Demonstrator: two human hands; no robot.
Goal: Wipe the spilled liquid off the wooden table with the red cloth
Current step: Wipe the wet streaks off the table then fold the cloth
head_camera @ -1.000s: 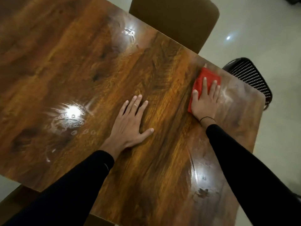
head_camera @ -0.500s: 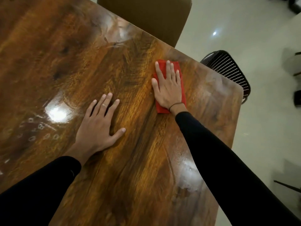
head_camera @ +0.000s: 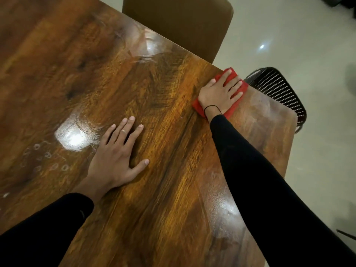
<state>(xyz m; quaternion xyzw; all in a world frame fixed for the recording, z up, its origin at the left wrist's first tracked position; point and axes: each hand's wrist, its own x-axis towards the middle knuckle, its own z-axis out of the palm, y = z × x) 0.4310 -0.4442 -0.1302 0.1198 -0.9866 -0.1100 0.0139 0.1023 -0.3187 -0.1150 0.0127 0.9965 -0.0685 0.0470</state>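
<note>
My right hand (head_camera: 221,94) presses flat on the red cloth (head_camera: 234,107), which lies at the far edge of the wooden table (head_camera: 163,199), near its far right corner. The cloth shows around my fingers and by my wrist. My left hand (head_camera: 117,157) rests flat on the table's middle with fingers spread, holding nothing. Spilled liquid (head_camera: 48,157) shows as small drops and rings left of my left hand, beside a bright light reflection. A wet streak (head_camera: 146,58) glistens near the far edge.
A brown upholstered chair (head_camera: 185,24) stands tucked at the table's far side. A black mesh chair (head_camera: 277,91) stands just past the far right corner, close to the cloth. Pale tiled floor (head_camera: 308,151) lies to the right.
My right hand has slid the red cloth from the middle of the table out to its far edge by the black chair. My left hand has stayed flat in place.
</note>
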